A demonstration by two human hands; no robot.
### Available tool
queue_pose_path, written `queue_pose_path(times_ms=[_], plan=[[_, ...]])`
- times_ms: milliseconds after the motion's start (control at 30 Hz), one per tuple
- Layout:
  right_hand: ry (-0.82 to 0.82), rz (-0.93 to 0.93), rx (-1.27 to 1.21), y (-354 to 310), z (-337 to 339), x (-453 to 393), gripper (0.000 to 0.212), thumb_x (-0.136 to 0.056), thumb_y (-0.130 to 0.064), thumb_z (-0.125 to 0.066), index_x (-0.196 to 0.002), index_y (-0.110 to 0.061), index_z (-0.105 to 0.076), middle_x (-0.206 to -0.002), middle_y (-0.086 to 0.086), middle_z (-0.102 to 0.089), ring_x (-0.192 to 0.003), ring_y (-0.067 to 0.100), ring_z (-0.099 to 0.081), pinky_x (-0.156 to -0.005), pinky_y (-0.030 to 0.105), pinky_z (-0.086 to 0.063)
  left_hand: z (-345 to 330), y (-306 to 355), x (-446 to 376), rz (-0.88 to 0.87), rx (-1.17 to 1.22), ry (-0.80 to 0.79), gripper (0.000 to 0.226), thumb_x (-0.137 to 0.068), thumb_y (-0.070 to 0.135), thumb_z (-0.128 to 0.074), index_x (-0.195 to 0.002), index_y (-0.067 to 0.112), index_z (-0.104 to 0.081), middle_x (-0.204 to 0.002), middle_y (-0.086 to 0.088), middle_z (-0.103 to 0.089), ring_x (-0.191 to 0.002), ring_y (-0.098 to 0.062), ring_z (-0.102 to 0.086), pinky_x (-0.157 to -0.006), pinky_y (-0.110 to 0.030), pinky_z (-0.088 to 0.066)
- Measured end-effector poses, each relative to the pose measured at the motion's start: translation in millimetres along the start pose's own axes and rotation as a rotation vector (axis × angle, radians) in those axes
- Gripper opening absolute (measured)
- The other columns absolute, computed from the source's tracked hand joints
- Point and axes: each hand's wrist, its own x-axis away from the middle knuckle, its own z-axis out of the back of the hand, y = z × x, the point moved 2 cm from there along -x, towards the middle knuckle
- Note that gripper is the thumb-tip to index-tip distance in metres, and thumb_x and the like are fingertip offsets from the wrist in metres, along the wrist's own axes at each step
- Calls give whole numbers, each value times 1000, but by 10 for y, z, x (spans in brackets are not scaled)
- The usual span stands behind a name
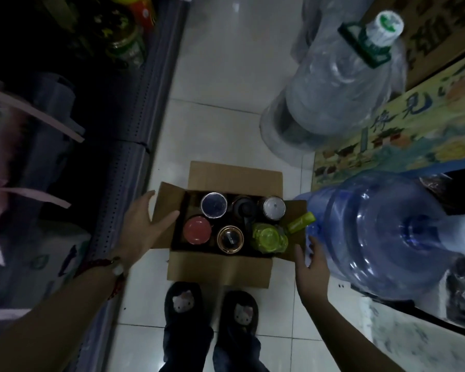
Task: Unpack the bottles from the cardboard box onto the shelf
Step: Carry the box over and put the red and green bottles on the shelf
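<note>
An open cardboard box (220,268) stands on the white tiled floor in front of my feet. Several bottles stand upright inside it: one with a dark blue lid (214,205), one with a red lid (197,230), one with a gold-rimmed cap (230,239), one with a silver lid (273,208), a dark one (244,208), and a yellow-green one (269,236). My left hand (145,224) hovers over the box's left flap with fingers spread, holding nothing. To the right of the box, my right hand (310,267) is open, empty and apart from the flap. The dark shelf (134,108) runs along the left.
A large blue water jug (381,237) lies just right of the box, close to my right hand. Another clear jug (333,84) wrapped in plastic stands behind it. Printed cartons (403,135) line the right side. Jars (126,47) sit on the shelf at top left.
</note>
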Motion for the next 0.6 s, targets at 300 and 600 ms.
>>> queue_pose_path(times_ms=[300,600], plan=[[78,35,-95,213,-285,-297,43,-92,-31,-56,-132,-20,-47,-119,3,-58,-112,17,-54,-93,31,-42,-319,-420,-246,152,319,-87,97,-67,64,-71,-146,31,-26,-139,-2,-52,-120,-24,-56,-97,-50,-49],[69,36,0,408,-481,-568,49,-93,-45,-50,-131,-14,-50,-114,4,-62,-106,18,-55,-93,33,-41,-571,-451,-409,111,266,6,53,-80,43,-70,-126,21,-55,-112,-3,-66,-102,-23,-61,-88,-36,-50]])
